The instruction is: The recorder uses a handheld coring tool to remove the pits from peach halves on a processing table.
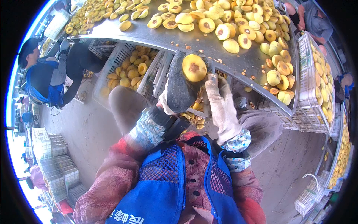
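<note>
My left hand (177, 87), in a dark grey glove, grips a yellow peach half (194, 67), its cut face and brown pit hollow turned up. My right hand (222, 104), in a pale knitted glove, is closed round a small knife (213, 71), whose metal blade points up just beside the peach half. Both hands are just in front of the near edge of a metal table (149, 39). Many peach halves (244, 41) lie on that table, mostly toward its far and right parts. Below my hands, peach scraps (197, 120) lie between my knees.
A white crate of peach halves (130, 71) stands under the table at left. Another full crate (315, 82) is at the table's right end. Co-workers sit at the left (44, 74) and far right (315, 20). Stacked crates (56, 156) stand on the floor at left.
</note>
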